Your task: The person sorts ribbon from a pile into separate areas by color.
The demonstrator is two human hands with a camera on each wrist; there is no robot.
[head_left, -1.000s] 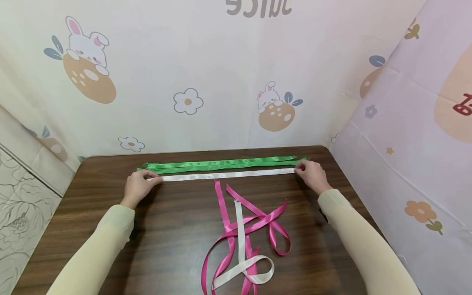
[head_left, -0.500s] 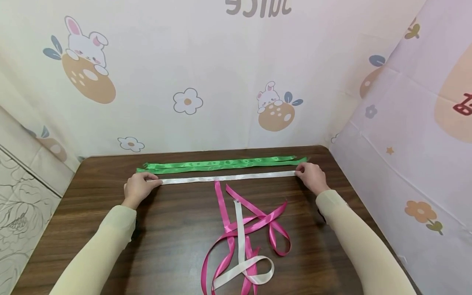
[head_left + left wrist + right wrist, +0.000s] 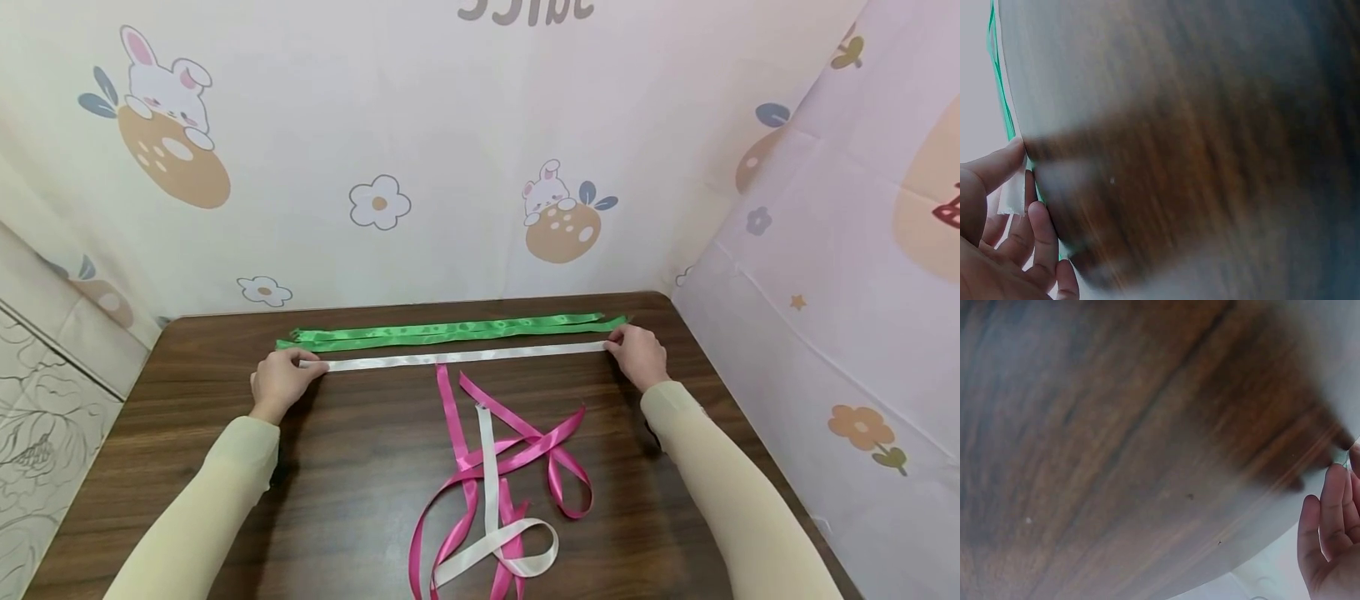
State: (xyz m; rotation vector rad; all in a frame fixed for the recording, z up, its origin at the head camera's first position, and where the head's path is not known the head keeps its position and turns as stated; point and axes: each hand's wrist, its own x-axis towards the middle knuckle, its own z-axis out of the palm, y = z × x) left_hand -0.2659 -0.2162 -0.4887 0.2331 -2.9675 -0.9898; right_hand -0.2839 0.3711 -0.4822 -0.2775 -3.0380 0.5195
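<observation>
A white satin ribbon (image 3: 465, 356) is stretched almost straight from side to side in the head view. My left hand (image 3: 281, 382) pinches its left end between thumb and fingers; in the left wrist view a short tail of white ribbon (image 3: 1014, 194) hangs past the thumb. The right end is pinched by my right hand (image 3: 637, 354). In the right wrist view only some fingers (image 3: 1333, 509) show at the edge, and the ribbon is not clearly visible. Just behind the white ribbon, green ribbons (image 3: 450, 334) lie lengthwise, close together.
Nearer the body, tangled pink ribbons (image 3: 452, 417) lie in loops on the brown wooden table (image 3: 345, 483). A second white ribbon (image 3: 487, 467), looped at its near end, lies among them. A patterned cloth (image 3: 450, 108) hangs behind the table.
Both hands have drawn the taut white ribbon slightly toward the body, away from the green ribbons. It now meets the far tip of a pink ribbon. The head view has shifted slightly.
</observation>
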